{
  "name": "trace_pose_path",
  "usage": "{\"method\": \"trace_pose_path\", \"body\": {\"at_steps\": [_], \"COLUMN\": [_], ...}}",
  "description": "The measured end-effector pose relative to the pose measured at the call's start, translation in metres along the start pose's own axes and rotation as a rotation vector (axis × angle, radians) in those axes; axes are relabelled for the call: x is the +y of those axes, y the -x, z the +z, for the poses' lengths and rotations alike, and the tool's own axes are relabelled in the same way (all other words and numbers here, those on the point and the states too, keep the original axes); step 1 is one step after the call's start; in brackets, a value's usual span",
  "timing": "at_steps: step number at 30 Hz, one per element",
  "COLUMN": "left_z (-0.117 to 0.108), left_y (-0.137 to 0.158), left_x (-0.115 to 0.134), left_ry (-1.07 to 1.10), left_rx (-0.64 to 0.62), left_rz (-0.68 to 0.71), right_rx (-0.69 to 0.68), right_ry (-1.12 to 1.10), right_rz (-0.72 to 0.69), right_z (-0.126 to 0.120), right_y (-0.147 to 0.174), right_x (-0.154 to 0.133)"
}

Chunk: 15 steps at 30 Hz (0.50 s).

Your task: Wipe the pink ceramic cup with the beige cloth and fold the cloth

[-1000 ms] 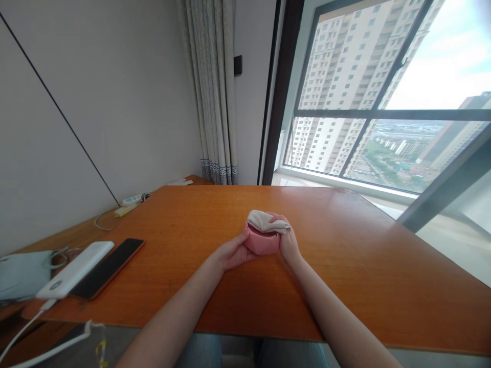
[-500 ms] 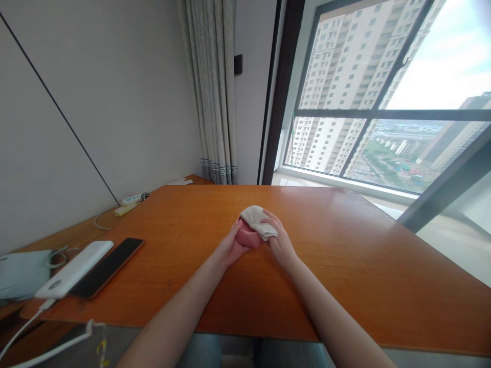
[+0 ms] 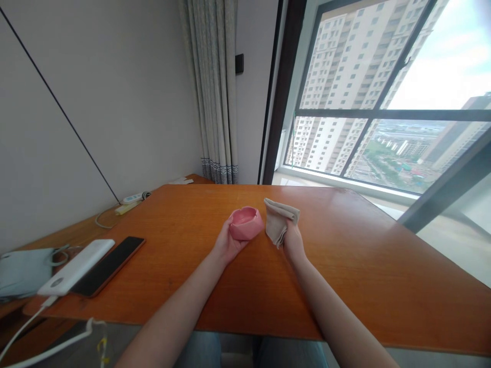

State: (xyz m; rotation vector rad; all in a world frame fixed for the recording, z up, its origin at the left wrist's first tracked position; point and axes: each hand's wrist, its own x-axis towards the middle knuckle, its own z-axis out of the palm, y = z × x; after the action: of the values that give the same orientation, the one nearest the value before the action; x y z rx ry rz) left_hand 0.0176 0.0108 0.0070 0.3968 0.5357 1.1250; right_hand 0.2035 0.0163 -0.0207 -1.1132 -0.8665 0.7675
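Note:
A pink ashtray (image 3: 246, 228), faceted and notched at its rim, is gripped by my left hand (image 3: 229, 244) from its left side and below. It is tilted so that its hollow inside shows. To the right, my right hand (image 3: 293, 242) is closed on a folded grey-beige cloth (image 3: 278, 221), whose lower corner hangs down. A small gap separates cloth and ashtray. Both are held above the middle of the wooden table (image 3: 199, 214). Some fingers are hidden behind the held things.
A black phone (image 3: 108, 267) lies at the table's left, beside a white power bank (image 3: 77, 268) with a white cable (image 3: 26, 329). A pale pouch (image 3: 23, 273) sits farther left. Along the wall is a power strip (image 3: 132, 198). A window (image 3: 368, 112) is beyond the table.
The cloth has come off the ashtray and moved right with my right hand. My left hand still holds the ashtray, whose inside now shows.

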Motion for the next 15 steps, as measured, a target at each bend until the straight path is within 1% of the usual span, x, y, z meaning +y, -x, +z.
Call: {"method": "trace_pose_path", "body": {"at_steps": [2, 4, 7, 9, 12, 15], "left_z": [0.0, 0.001, 0.001, 0.002, 0.002, 0.001], "left_y": [0.001, 0.003, 0.006, 0.006, 0.004, 0.001], "left_x": [0.0, -0.001, -0.004, -0.006, -0.009, -0.009], "left_ry": [-0.012, -0.035, -0.059, -0.068, -0.073, -0.095], "left_rx": [-0.005, -0.043, -0.112, -0.131, -0.145, -0.085], "left_rz": [-0.024, -0.056, -0.104, -0.097, -0.002, 0.158], "right_rx": [-0.048, -0.155, -0.33, -0.39, -0.376, -0.387], "right_ry": [-0.019, -0.079, -0.151, -0.16, -0.137, -0.136], "right_rz": [0.063, 0.097, 0.072, 0.051, 0.062, 0.106], "right_z": [0.003, 0.011, 0.021, 0.023, 0.022, 0.023], "right_y": [0.002, 0.008, 0.016, 0.018, 0.018, 0.022], "right_x": [0.004, 0.002, -0.007, -0.012, -0.01, -0.005]}}
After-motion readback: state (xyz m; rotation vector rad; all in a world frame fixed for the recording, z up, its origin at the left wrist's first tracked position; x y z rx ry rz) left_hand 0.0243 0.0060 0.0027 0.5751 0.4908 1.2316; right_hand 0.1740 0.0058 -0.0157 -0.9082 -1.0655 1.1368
